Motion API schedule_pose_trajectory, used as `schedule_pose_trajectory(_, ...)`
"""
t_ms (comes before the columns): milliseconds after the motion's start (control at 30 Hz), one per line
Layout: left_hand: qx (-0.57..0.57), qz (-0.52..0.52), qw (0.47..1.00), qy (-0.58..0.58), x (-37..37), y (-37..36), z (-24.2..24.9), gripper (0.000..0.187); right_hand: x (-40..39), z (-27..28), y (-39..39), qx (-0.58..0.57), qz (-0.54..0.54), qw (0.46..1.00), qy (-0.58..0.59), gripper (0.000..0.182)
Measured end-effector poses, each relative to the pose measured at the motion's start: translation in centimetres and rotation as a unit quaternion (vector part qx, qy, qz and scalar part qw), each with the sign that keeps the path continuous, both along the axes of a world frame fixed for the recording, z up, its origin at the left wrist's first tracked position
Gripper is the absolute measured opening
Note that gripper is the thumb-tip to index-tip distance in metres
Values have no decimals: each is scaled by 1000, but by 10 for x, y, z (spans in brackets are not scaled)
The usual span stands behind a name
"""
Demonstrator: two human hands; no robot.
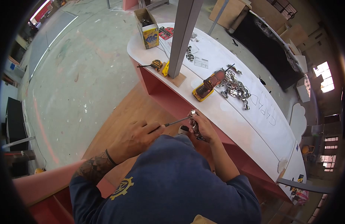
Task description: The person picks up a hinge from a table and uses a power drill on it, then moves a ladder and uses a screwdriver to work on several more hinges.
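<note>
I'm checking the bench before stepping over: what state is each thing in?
Left hand: closed around screwdriver.
Screwdriver: held, tip at the metal fitting.
Right hand: gripping the metal fitting.
Metal fitting: held off the white surface.
Drill: set down, not held.
Loose fittings: heaped untidily.
Cardboard box: top open.

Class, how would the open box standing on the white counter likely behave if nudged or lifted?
The box looks taller than wide, so a high push might tip it. Its thin walls could flex when gripped. The dark contents may add weight and shift.
</note>
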State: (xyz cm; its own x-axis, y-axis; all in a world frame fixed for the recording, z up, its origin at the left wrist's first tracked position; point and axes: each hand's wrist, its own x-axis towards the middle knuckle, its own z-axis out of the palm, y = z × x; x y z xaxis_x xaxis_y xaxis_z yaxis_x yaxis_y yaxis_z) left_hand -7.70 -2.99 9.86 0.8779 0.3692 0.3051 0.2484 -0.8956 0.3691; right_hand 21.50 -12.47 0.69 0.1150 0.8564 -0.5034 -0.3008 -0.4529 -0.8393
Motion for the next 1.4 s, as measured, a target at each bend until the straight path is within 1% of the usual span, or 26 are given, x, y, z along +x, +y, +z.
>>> schedule_pose_trajectory(33, -49, -5, 998, -33, 0, -3, -8, 37, -1, -4, 0, 12, 12, 1000, -23, 21)
schedule_pose_trajectory(67, -48, -7, 998, -35, -4, -7, -12, 37, 1, -7, 0, 13, 11, 1000, -25, 21)
schedule_pose_trajectory(100, -249, 46, 967, -12, -6, -11, -10, 35, 3, -8, 0, 27, 6, 1000, -1, 21)
schedule_pose_trajectory(133, -440, 95, 893, 13, -7, -12, -6, 32, 6, -8, -1, 42, 0, 999, 23, 20)
schedule_pose_trajectory(167, -440, 89, 893, 15, -6, -8, -1, 32, 8, -6, -1, 42, -6, 999, 22, 20)
schedule_pose_trajectory(233, -630, 138, 763, 40, -7, 1, 10, 34, 5, 7, -3, -3, 30, 999, -11, 20)
schedule_pose_trajectory(267, -632, 131, 763, 46, -8, 3, 8, 34, 3, 10, -6, -7, 21, 1000, -11, 20)
schedule_pose_trajectory(333, -751, 163, 639, 9, -11, 5, 3, 41, 1, 13, -4, -14, 54, 998, -32, 21)
schedule_pose_trajectory(367, -752, 163, 639, 6, -11, 2, -1, 41, 1, 12, -4, -14, 57, 998, -34, 21)
schedule_pose_trajectory(433, -783, 174, 597, -6, -14, -6, -11, 41, 0, 6, -7, -2, 49, 998, -28, 22)
schedule_pose_trajectory(467, -784, 176, 595, -5, -15, -7, -14, 41, 0, 0, -9, -4, 50, 998, -26, 22)
schedule_pose_trajectory(533, -886, 194, 416, -61, -20, -8, -21, 39, 1, -6, -11, 35, 40, 998, -21, 23)
schedule_pose_trajectory(567, -887, 196, 413, -65, -21, -11, -28, 39, 3, -6, -9, 33, 46, 998, -21, 23)
schedule_pose_trajectory(633, -951, 126, 252, -128, -25, -14, -45, 40, 2, 7, -3, 86, 28, 995, -42, 24)
schedule_pose_trajectory(667, -951, 128, 251, -130, -28, -11, -50, 40, 3, 11, 0, 85, 30, 995, -40, 24)
schedule_pose_trajectory(733, -954, 74, 251, -147, -30, -2, -54, 38, 8, 17, 5, 77, 40, 996, -32, 28)
schedule_pose_trajectory(767, -954, 74, 251, -149, -29, -2, -55, 38, 10, 17, 7, 77, 42, 996, -32, 28)
schedule_pose_trajectory(833, -910, 135, 352, -171, -24, -3, -49, 37, 12, 18, 12, 95, 18, 995, -32, 39)
schedule_pose_trajectory(867, -909, 135, 352, -176, -25, -4, -48, 37, 16, 12, 13, 96, 23, 995, -32, 39)
schedule_pose_trajectory(933, -855, 140, 467, -173, -26, -8, -45, 39, 22, 0, 10, 138, -5, 988, 62, 50)
schedule_pose_trajectory(967, -855, 142, 466, -178, -25, -10, -41, 39, 24, -6, 7, 137, -1, 989, 62, 50)
schedule_pose_trajectory(1033, -796, 183, 560, -143, -21, -15, -26, 34, 21, -5, 2, 117, -8, 988, 98, 55)
schedule_pose_trajectory(1167, -763, 240, 581, -148, -19, -17, -33, 31, 17, -12, -4, 130, 0, 988, 84, 57)
schedule_pose_trajectory(1333, -787, 285, 531, -129, -15, -19, -23, 35, 9, -4, -4, 120, -29, 987, 102, 60)
schedule_pose_trajectory(1367, -787, 285, 531, -130, -17, -19, -26, 35, 10, -4, -5, 119, -28, 987, 102, 60)
schedule_pose_trajectory(1400, -784, 261, 549, -125, -19, -18, -31, 35, 11, -5, -5, 123, -17, 988, 90, 61)
